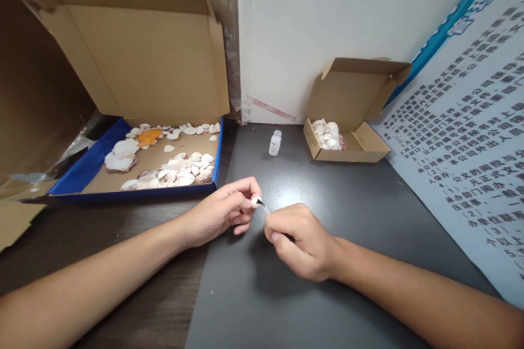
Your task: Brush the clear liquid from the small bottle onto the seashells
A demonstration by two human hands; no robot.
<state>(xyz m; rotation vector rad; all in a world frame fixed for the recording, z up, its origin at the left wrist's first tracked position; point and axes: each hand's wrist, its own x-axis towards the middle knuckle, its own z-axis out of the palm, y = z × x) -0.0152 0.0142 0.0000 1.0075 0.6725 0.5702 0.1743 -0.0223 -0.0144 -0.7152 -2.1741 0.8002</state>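
Between its thumb and fingers, my left hand (225, 210) pinches a small white seashell (256, 200) above the dark mat. My right hand (301, 240) is closed around a small brush (263, 205) with dark bristles and a pale stem; its handle end is hidden in my fist. The bristle tip meets the shell's face. Behind the hands, a small clear bottle (275, 144) with printing on it stands upright and uncapped on the mat.
At the left lies an open blue-sided box (139, 192) with many seashells (184, 172) and an orange shell (148, 137). A smaller open cardboard box (347, 155) holds white shells (327, 133) at the back right. A printed poster (462, 163) borders the right side.
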